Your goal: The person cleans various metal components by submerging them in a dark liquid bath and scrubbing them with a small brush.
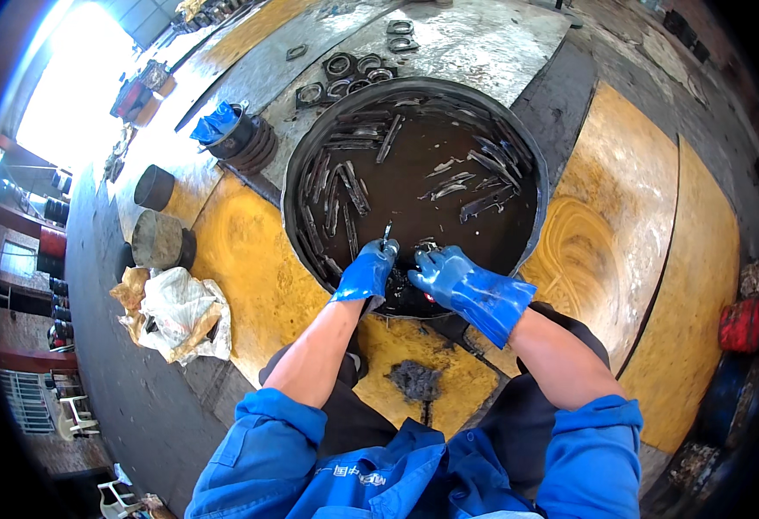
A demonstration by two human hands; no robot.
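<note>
Both my hands wear blue rubber gloves and work inside the near rim of a large round metal tub of murky brown liquid. My left hand is closed, and a slim shiny metallic piece sticks up from its fingertips. My right hand is curled just beside it, its fingers closed at a dark wet object with glints whose kind is not clear. Long dark metal strips lie partly sunk along the tub's left side. More strips lie in loose piles at the right.
Dark ring-shaped parts sit beyond the tub. A dark bucket with blue material stands at the left, near an upright can and a white sack. A dark fuzzy clump lies on the yellowish floor sheet between my legs.
</note>
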